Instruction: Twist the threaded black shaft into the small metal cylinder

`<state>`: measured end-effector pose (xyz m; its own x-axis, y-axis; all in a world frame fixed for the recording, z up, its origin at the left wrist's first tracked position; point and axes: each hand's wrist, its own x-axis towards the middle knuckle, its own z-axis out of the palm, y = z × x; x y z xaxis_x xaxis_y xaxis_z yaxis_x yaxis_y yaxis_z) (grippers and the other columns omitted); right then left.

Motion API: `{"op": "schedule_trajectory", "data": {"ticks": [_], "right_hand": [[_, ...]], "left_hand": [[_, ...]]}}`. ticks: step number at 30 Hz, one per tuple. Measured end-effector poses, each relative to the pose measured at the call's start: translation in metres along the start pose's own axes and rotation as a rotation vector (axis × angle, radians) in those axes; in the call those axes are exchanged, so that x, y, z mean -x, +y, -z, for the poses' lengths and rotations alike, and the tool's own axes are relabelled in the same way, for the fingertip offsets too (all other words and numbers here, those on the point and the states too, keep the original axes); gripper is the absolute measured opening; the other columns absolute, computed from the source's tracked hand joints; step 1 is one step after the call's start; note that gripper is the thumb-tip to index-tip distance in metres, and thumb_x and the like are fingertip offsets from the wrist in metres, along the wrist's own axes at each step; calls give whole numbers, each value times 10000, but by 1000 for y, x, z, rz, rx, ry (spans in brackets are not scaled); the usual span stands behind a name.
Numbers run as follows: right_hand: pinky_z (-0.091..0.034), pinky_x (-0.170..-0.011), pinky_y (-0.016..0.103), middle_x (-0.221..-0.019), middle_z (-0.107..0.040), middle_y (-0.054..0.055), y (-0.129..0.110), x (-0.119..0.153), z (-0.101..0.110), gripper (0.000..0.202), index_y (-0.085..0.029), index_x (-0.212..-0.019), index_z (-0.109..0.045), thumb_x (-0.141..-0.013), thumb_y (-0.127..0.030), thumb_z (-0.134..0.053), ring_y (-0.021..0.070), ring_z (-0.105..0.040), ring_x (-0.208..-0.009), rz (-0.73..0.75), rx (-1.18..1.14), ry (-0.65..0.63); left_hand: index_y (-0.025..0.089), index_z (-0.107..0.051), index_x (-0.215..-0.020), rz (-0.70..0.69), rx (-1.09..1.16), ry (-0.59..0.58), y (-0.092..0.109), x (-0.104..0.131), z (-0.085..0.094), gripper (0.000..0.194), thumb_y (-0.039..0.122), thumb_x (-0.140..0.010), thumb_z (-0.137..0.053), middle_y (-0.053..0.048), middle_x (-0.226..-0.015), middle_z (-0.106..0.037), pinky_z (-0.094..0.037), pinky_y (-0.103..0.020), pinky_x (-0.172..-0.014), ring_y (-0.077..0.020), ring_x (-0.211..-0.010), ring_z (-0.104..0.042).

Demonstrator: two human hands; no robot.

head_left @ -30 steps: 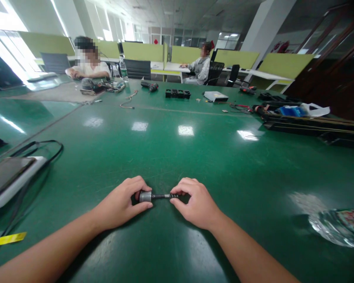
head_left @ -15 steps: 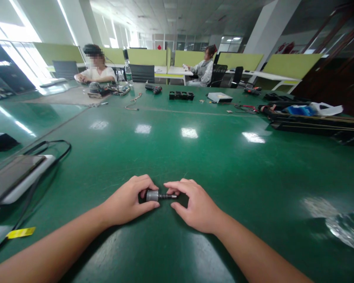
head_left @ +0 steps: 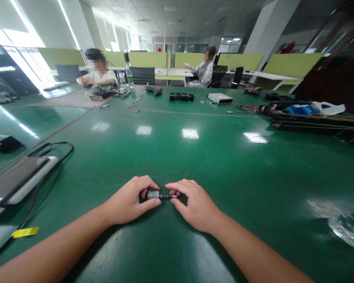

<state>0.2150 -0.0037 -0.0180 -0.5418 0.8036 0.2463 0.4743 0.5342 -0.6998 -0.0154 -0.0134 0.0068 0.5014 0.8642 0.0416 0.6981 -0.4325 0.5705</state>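
A small metal cylinder with a thin, dark, ridged shaft [head_left: 153, 195] lies sideways just above the green table [head_left: 177, 157]; its exact kind I cannot make out. My left hand [head_left: 135, 199] is curled round the grey cylinder end, thumb on the near side and fingers on the far side. At the other end, the thumb and fingers of my right hand [head_left: 193, 202] close about the shaft's bright tip. The shaft's middle shows between the two hands, while the cylinder's left end is partly covered by my left fingers.
Left, a phone [head_left: 20, 173] lies on a white object beside a black cable [head_left: 70, 147]. A clear glass dish [head_left: 349, 230] stands at right. Farther back are a power drill [head_left: 153, 90], a black part [head_left: 181, 96], a metal box [head_left: 220, 98] and dark rails [head_left: 315, 124]. Two people sit beyond.
My right thumb has moved up and in, against the shaft's tip. My left hand keeps its grip on the cylinder. The view has shifted slightly.
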Motion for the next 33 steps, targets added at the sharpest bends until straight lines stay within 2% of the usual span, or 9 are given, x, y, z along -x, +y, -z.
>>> {"op": "schedule_trajectory", "data": {"ticks": [14, 26, 30, 33], "right_hand": [[-403, -813, 332, -899, -693, -2, 2, 1, -2, 300, -230, -1059, -673, -798, -86, -645, 161, -591, -846, 21, 13, 13], [-397, -841, 347, -975, -711, 5, -2, 0, 0, 289, -225, -1063, -679, -788, -136, -684, 183, -590, -915, 7, 43, -15], [-391, -832, 342, -964, -711, -1, -3, -1, 0, 267, -227, -1046, -684, -787, -169, -706, 175, -591, -903, 2, 49, -18], [-385, -819, 338, -947, -710, -8, -3, -2, -1, 234, -231, -1017, -693, -788, -191, -718, 170, -592, -894, -6, 60, -24]], "left_hand": [[210, -640, -997, 49, -39, -12, -1, 1, -3, 266, 367, -795, -715, -4, -849, -629, -392, -300, -734, -184, -772, -556], [228, -628, -1051, 91, -44, 5, 1, -1, -4, 343, 341, -751, -749, 22, -814, -619, -385, -282, -702, -169, -730, -556], [209, -630, -947, 103, -56, 6, 0, -2, -5, 297, 395, -750, -751, 28, -728, -586, -374, -282, -683, -182, -724, -548], [200, -611, -917, 47, -45, 12, 0, -3, -5, 284, 392, -760, -749, 15, -805, -627, -373, -290, -716, -175, -743, -549]]}}
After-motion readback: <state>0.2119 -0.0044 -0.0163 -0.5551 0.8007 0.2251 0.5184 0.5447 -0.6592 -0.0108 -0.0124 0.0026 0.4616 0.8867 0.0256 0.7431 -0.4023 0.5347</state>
